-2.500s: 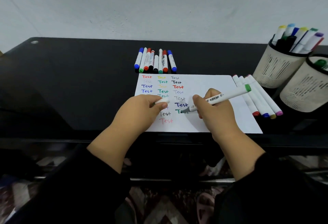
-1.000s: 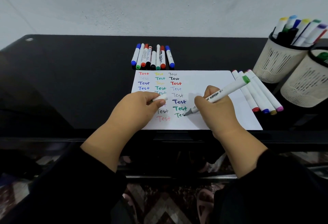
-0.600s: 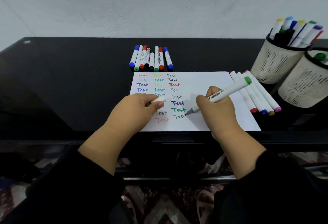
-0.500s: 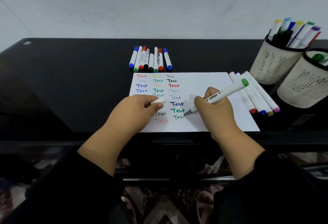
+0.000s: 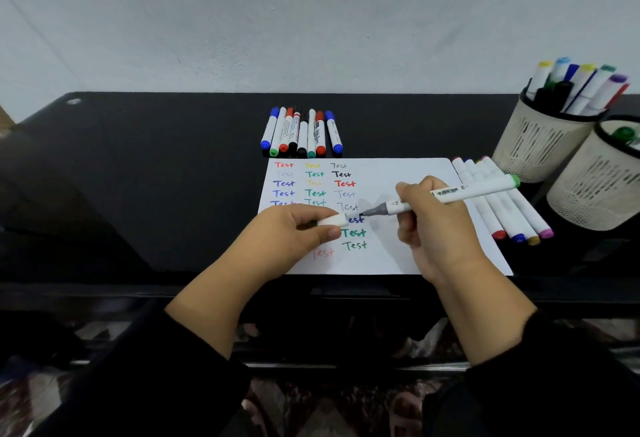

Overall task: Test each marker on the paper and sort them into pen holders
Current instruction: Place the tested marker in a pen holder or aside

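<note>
Marker [image 5: 453, 193] in right hand [image 5: 433, 225], cap [image 5: 331, 220] in left hand [image 5: 294, 232]

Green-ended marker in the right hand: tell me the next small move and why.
Probably bring the cap pinched in the left hand onto the marker's bare grey tip and press it shut. The newest green "Test" looks finished on the paper, the tip is lifted off the sheet and the right hand points it at the cap close by.
</note>
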Action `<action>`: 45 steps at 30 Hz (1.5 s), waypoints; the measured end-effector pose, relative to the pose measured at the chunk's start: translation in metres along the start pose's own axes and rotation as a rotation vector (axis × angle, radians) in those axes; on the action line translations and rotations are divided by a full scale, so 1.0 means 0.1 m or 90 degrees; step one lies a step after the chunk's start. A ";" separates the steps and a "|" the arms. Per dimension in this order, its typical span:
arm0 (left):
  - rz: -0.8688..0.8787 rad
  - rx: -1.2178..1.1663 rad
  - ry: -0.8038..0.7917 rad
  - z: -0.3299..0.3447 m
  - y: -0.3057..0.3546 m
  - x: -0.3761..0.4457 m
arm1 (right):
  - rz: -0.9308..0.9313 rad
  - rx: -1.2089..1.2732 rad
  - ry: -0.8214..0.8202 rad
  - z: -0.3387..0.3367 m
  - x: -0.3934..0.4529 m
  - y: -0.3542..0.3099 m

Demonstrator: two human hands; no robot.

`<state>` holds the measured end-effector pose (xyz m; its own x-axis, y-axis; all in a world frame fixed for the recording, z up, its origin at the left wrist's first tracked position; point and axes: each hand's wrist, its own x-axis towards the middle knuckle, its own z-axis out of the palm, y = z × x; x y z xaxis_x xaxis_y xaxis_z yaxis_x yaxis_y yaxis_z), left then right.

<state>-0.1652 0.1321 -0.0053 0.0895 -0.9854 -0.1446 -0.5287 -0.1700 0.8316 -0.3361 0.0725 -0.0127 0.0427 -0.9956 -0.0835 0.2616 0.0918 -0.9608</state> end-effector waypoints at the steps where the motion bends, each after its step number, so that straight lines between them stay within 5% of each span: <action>1: 0.004 -0.005 -0.005 0.00 0.00 0.00 | -0.001 -0.003 -0.006 0.01 -0.01 0.00; 13: 0.055 -0.038 0.017 0.00 0.02 -0.02 | 0.023 -0.099 -0.131 0.17 -0.08 0.00; 20: 0.062 -0.059 0.086 -0.03 0.03 -0.04 | 0.087 0.003 -0.221 0.12 -0.05 -0.11; 36: 0.033 -0.026 0.189 0.11 0.01 -0.02 | 0.128 0.024 -0.193 0.22 0.02 -0.02; 45: 0.026 0.017 0.226 0.04 0.01 -0.02 | 0.024 0.006 -0.033 0.19 0.14 -0.04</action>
<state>-0.1697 0.1343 -0.0062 0.3538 -0.9312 0.0878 -0.5588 -0.1352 0.8182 -0.3182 0.0588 -0.0054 0.1016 -0.9893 -0.1052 0.2679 0.1290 -0.9548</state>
